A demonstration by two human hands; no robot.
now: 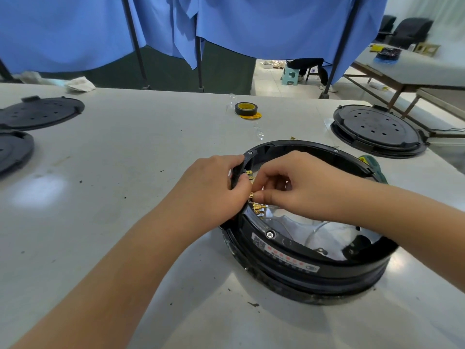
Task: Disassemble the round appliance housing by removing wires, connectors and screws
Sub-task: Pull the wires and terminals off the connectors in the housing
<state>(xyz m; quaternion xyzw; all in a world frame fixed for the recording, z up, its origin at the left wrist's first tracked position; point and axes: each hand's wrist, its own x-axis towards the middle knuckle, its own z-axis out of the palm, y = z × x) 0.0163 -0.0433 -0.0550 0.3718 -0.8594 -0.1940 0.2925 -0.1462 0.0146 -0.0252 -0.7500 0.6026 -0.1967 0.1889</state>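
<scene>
The left hand point(214, 177) grips the round housing's point(309, 267) rim while the right hand point(289, 187) pinches a brass connector point(251, 195).

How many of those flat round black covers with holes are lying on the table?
3: two at the table's left edge, far and nearer, partly cut off; one far right. More may lie outside the view.

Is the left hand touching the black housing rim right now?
Touching. The head view shows the left hand with its fingers curled over the rim of the black housing at the left side, no gap visible, while the right hand pinches a gold connector.
</scene>
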